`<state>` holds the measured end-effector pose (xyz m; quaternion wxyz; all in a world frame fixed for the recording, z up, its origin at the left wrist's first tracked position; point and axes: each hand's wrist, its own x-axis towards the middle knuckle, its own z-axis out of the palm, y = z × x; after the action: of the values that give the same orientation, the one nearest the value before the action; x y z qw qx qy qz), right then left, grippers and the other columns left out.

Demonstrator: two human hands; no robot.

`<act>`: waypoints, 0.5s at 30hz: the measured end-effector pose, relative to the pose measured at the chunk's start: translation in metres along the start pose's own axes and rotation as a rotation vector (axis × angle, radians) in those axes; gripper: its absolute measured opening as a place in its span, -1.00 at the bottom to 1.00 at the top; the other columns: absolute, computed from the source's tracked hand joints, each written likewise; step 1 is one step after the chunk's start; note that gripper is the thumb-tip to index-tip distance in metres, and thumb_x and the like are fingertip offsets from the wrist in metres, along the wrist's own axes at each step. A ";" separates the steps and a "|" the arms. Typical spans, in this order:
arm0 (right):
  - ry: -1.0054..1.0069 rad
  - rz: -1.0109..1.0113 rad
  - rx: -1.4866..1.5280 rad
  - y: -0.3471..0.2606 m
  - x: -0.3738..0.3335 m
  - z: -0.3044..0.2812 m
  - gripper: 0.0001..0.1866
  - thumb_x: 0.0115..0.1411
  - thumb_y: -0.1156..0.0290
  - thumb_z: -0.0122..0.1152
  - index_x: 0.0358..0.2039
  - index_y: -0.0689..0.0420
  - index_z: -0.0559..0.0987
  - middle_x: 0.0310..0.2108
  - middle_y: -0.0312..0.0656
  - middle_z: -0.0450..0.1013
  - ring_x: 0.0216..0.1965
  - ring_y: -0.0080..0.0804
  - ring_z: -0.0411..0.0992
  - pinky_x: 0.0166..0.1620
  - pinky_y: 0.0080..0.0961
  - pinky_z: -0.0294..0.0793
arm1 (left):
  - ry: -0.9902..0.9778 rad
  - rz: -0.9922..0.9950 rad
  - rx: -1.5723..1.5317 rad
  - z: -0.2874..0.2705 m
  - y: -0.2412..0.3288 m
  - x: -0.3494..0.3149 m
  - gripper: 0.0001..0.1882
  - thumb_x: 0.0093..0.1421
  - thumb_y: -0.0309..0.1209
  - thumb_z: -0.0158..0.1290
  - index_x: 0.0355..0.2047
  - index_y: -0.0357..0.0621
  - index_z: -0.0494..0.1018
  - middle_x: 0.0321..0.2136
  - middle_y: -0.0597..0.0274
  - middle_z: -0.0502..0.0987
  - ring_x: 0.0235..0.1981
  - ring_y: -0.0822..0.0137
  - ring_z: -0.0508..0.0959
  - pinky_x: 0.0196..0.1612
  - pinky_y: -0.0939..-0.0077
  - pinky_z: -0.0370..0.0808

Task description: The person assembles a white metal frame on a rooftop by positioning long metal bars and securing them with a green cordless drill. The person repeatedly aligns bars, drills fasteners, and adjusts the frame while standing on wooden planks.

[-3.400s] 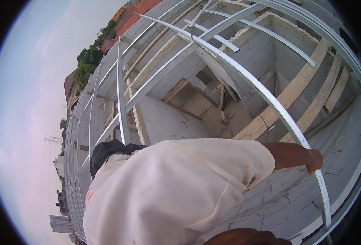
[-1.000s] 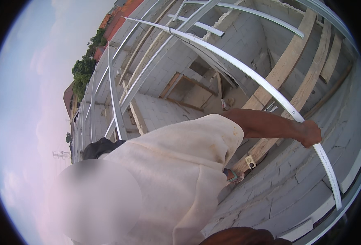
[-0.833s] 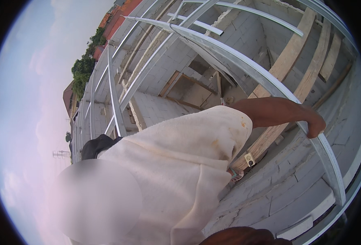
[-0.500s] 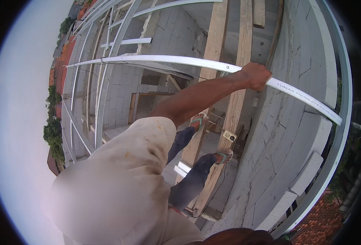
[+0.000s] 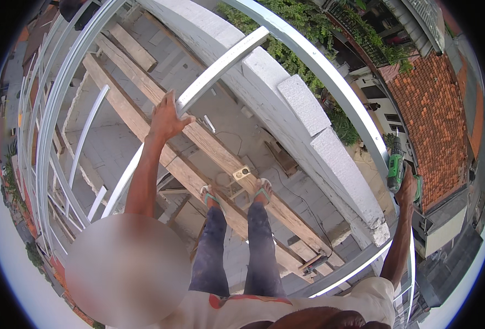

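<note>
Two long wooden planks [image 5: 198,137] run side by side across the open room below, and the person's two feet in sandals [image 5: 237,193] stand on them. A small yellow box-shaped thing [image 5: 242,173] sits on the plank just beside the feet

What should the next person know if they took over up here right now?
Left hand: gripping the short metal rail that slants up to the block wall.
Right hand: holding the green drill, out by the long curved rail.
Both feet stand on the wooden planks.
Done: rail and drill are in hand.
Left: the drill is not yet at the held rail; no fastening shows.
</note>
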<state>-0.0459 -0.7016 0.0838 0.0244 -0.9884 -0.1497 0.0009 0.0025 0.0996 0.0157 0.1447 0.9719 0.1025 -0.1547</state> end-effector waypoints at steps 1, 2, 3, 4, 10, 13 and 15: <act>-0.040 0.053 -0.021 0.001 -0.002 0.004 -0.27 0.04 0.38 0.41 0.21 0.32 0.37 0.00 0.20 0.54 -0.12 0.16 0.61 -0.15 -0.01 0.59 | 0.163 0.115 0.039 -0.001 0.021 -0.003 0.02 0.13 -0.02 0.35 0.41 -0.27 0.09 0.28 -0.20 0.35 0.34 -0.17 0.32 0.39 -0.13 0.21; -0.086 0.113 -0.045 0.003 -0.003 0.005 -0.26 0.02 0.41 0.39 0.23 0.32 0.36 0.04 0.22 0.52 -0.10 0.19 0.59 -0.11 0.01 0.59 | 0.319 0.238 0.067 0.001 0.046 -0.003 0.05 0.15 0.00 0.34 0.44 -0.27 0.05 0.34 -0.19 0.27 0.39 -0.16 0.24 0.43 -0.19 0.13; -0.007 0.055 -0.179 0.019 -0.018 0.013 -0.24 0.01 0.40 0.40 0.24 0.33 0.35 0.03 0.24 0.52 -0.10 0.20 0.59 -0.06 0.01 0.56 | 0.355 0.339 0.017 0.002 0.082 0.004 0.02 0.16 0.01 0.33 0.43 -0.24 0.08 0.37 -0.16 0.22 0.42 -0.14 0.19 0.43 -0.26 0.08; -0.145 0.211 -0.094 -0.018 0.012 0.004 -0.24 0.01 0.41 0.40 0.24 0.29 0.36 -0.01 0.22 0.54 -0.09 0.17 0.59 -0.05 -0.01 0.55 | 0.388 0.401 -0.007 -0.003 0.112 0.000 -0.02 0.17 0.03 0.31 0.42 -0.21 0.12 0.40 -0.14 0.17 0.44 -0.12 0.14 0.43 -0.32 0.03; -0.111 0.280 -0.021 -0.030 0.025 -0.009 -0.20 -0.02 0.44 0.43 0.26 0.16 0.33 -0.09 0.17 0.58 -0.16 0.11 0.61 -0.06 -0.04 0.58 | 0.301 0.942 -0.169 0.041 0.371 0.001 -0.16 0.18 -0.02 0.32 0.35 -0.11 0.25 0.35 0.03 0.27 0.46 0.01 0.15 0.46 -0.39 -0.04; -0.107 0.315 -0.009 -0.024 0.020 -0.004 -0.21 0.00 0.45 0.43 0.27 0.12 0.32 -0.15 0.13 0.61 -0.15 0.09 0.61 -0.08 -0.05 0.59 | 0.126 1.083 0.038 0.066 0.471 -0.010 -0.21 0.15 -0.09 0.35 0.31 -0.10 0.30 0.29 0.03 0.36 0.42 0.06 0.24 0.47 -0.31 0.02; -0.160 0.370 -0.024 -0.033 0.024 -0.012 -0.22 0.02 0.45 0.43 0.28 0.10 0.32 -0.17 0.10 0.62 -0.15 0.10 0.62 -0.07 -0.06 0.60 | -0.001 1.131 0.162 0.089 0.504 -0.013 -0.28 0.12 -0.12 0.37 0.21 -0.10 0.39 0.17 0.05 0.46 0.34 0.07 0.35 0.44 -0.22 0.11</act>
<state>-0.0326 -0.6637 0.0980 0.0000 -0.9961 0.0329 0.0823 0.0894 -0.4028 0.0647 0.1302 0.8835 -0.4458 -0.0609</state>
